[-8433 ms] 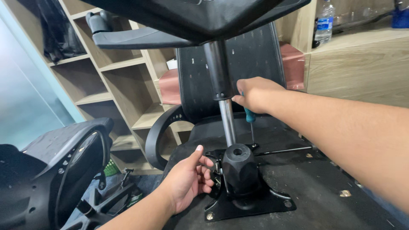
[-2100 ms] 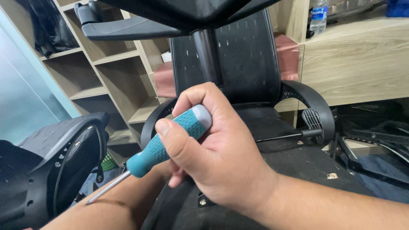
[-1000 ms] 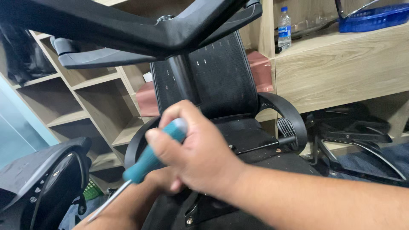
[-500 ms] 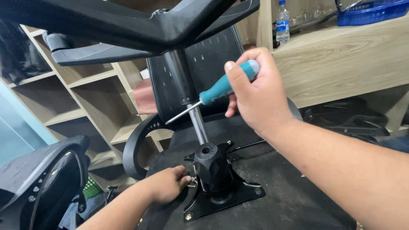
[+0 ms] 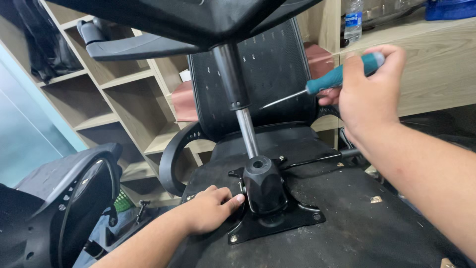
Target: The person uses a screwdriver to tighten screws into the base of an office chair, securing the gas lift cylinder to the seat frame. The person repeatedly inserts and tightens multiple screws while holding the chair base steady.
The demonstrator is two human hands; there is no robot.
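An office chair lies upside down in front of me, its black seat underside (image 5: 357,218) facing up. A black tilt mechanism plate (image 5: 277,218) is bolted to it, and the gas lift cylinder (image 5: 238,104) rises from its hub to the star base (image 5: 188,20) overhead. My left hand (image 5: 210,208) rests flat on the seat underside, fingertips touching the left edge of the plate. My right hand (image 5: 369,92) is raised at the upper right, gripping a teal-handled screwdriver (image 5: 327,82) whose shaft points left toward the cylinder, clear of it.
A second black mesh chair (image 5: 267,79) stands behind the cylinder. Wooden shelving (image 5: 114,99) fills the left background and a wooden counter (image 5: 431,59) with a plastic bottle (image 5: 353,20) runs along the right. Another chair's armrest and back (image 5: 74,198) lie at lower left.
My right hand has lifted the screwdriver up and to the right, away from the mechanism. My left hand has stayed at the left side of the plate. The view has shifted slightly.
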